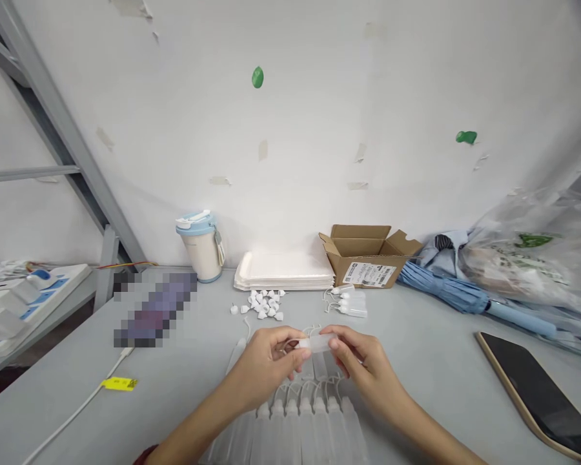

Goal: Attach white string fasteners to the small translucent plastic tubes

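Observation:
Between both hands, lying roughly level, is a small translucent plastic bottle. My left hand pinches its white-capped end between thumb and fingers. At the opposite end, my right hand grips the clear body with thumb and fingertips. Below the hands lie several flat translucent bottles in a row, their white tops and thin looped straps pointing away from me. More bottles lie behind the hands, partly hidden by them. Loose white caps are heaped beyond my left hand. A few smaller capped bottles rest beyond my right hand.
Along the wall stand a cream tumbler, a stack of white padded envelopes and an open cardboard box. A folded blue umbrella and a phone are at right. A white cable crosses the left side.

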Motion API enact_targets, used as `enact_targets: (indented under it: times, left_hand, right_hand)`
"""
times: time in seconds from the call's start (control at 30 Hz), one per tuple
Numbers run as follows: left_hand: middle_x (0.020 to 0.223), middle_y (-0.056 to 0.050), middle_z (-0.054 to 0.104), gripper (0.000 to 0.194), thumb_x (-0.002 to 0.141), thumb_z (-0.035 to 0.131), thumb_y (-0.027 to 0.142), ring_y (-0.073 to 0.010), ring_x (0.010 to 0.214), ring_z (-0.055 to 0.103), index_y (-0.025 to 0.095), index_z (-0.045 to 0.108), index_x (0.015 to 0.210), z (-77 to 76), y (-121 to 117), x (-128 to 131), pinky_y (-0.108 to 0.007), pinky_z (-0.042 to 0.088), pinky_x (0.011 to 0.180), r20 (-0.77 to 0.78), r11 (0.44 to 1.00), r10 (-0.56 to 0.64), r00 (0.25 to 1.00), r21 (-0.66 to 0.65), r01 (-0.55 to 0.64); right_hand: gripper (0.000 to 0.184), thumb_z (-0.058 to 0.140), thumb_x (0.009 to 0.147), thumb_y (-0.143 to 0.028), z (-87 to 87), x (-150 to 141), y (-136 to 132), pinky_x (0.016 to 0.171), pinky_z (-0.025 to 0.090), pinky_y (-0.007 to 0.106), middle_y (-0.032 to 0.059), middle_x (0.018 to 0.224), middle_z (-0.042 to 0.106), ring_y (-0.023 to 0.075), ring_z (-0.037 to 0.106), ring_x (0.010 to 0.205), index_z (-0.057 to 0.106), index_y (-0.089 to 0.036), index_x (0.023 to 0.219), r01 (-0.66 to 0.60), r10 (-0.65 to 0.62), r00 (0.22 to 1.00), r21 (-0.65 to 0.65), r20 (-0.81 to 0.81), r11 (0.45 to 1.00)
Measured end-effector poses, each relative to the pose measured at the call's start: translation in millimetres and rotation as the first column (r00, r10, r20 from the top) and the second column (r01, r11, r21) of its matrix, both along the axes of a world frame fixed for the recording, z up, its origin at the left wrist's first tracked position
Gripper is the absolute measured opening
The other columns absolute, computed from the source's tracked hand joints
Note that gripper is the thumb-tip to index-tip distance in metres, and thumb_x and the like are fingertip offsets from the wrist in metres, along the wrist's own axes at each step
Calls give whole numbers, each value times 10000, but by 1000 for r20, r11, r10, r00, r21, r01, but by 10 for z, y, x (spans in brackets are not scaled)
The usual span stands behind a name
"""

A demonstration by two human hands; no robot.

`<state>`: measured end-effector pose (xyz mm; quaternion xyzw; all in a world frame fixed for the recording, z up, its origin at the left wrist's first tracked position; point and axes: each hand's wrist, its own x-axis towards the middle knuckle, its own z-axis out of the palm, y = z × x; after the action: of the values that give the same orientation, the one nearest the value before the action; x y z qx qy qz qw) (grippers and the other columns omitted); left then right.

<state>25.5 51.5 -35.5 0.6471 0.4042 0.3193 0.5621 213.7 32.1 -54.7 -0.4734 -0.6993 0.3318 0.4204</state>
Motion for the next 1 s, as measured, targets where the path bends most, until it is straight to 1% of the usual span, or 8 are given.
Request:
enact_targets:
  times: [0.13,0.23,0.33,0.43,0.53,0.7,0.83,1.0]
  left_hand:
    - [659,-29,568,402,814,492,479,-118,547,527,114,593,678,24,27,-6,-209,438,446,25,987,-100,995,-124,102]
    - [633,-20,557,414,804,510,498,-109,501,519,110,587,681,42,47,-50,-203,427,404,103,952,-132,986,-265,155]
    - [558,5,522,431,805,513,507,-80,419,472,101,600,691,43,55,-91,-194,400,393,120,943,-76,990,-314,111]
    - [501,12,507,462,810,499,520,-62,372,436,96,599,656,25,60,-101,-189,377,397,95,938,-51,994,-336,81]
    - [489,16,500,460,801,518,512,-51,376,421,91,614,640,2,66,-89,-176,345,402,87,942,-52,995,-327,77]
    - [546,8,541,366,767,600,426,-51,413,441,97,615,608,1,62,-68,-186,361,446,112,951,-127,986,-270,153]
    - [568,12,550,257,730,653,350,-70,463,470,110,626,643,-2,57,-55,-207,406,491,120,960,-133,984,-231,158]
    - [595,-3,559,386,796,543,465,-89,475,511,111,603,657,0,54,-56,-211,418,459,122,944,-93,988,-304,126]
  right_hand:
    - [348,409,894,-408,-19,1,-24,465,391,205,-18,581,505,103,466,502,615,-153,1010,5,-7,999,-50,-51,999]
    - [321,424,893,-390,-24,-13,-45,460,399,206,-10,599,540,105,478,503,607,-157,1017,13,-14,1000,-28,-22,1000]
    - [247,489,871,-340,-29,-25,-53,507,426,221,0,631,554,117,497,545,605,-165,1000,3,-18,996,175,84,985]
    - [212,488,877,-268,-46,-30,-49,530,431,233,22,698,564,125,504,577,567,-168,1045,-47,-25,983,386,180,921]
    - [188,444,895,-231,-39,-28,-52,527,417,235,15,676,540,126,484,565,550,-171,1037,-74,-25,977,448,211,891]
    - [205,387,914,-254,45,-7,-77,535,384,234,5,654,506,124,460,564,562,-170,847,-82,19,978,305,206,949]
    - [244,368,923,-283,47,20,-66,558,374,237,5,671,513,127,466,585,558,-175,815,-71,32,980,194,195,978]
    - [221,392,916,-284,12,21,-34,577,382,232,7,709,548,129,485,617,571,-179,841,-15,-6,992,165,125,986]
